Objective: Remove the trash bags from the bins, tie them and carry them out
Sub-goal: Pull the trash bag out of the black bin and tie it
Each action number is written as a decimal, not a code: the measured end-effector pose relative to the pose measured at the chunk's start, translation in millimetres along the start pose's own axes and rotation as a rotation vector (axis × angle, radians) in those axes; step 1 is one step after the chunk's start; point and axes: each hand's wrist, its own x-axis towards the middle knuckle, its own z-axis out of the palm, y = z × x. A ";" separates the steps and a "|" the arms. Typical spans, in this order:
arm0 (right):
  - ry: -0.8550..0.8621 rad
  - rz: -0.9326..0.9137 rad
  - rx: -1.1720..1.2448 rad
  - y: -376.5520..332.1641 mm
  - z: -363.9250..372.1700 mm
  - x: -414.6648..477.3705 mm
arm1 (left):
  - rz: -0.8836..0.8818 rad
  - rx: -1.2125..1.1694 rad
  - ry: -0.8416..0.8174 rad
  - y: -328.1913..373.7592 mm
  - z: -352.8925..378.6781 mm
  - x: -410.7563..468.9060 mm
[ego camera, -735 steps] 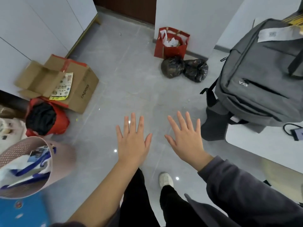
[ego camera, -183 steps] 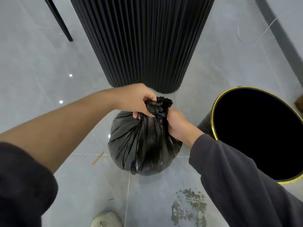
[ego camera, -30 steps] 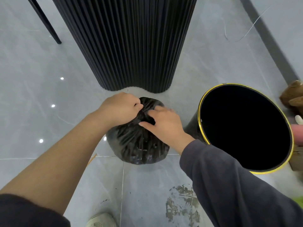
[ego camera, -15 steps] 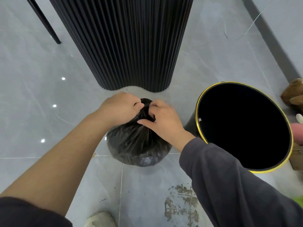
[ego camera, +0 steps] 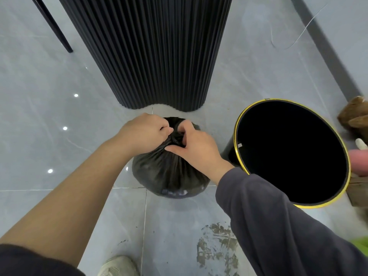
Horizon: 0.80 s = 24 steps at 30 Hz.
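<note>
as left hand (ego camera: 145, 134) and right hand (ego camera: 199, 149) pinch it, crinkled round plastic bag (ego camera: 169, 174)

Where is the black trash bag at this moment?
In the head view the black trash bag sits on the floor near the centre, left of the gold-rimmed bin, near the fluted black column; the left hand and right hand grip its neck.

Black fluted column (ego camera: 151, 52) stands on grey tiled floor (ego camera: 39, 116), thin black leg (ego camera: 53, 26) to its left. Flaky stain (ego camera: 217, 248) on near tiles. Thin wire (ego camera: 288, 40) lies top right, blurred brown object (ego camera: 354, 114) at right edge.
</note>
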 end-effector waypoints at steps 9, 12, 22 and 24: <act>0.060 -0.074 -0.046 2.1 2.5 1.0 | 0.004 -0.002 0.017 2.0 -0.5 -0.7; 0.026 -0.011 -0.003 1.0 -0.3 -1.5 | 0.007 -0.003 0.015 2.7 -0.6 -1.5; 0.128 -0.054 -0.065 5.1 7.1 0.0 | 0.009 -0.043 0.015 -1.5 -2.8 -1.1; 0.114 -0.022 -0.044 2.9 5.1 -1.3 | 0.010 -0.042 0.009 -1.1 -3.3 -1.4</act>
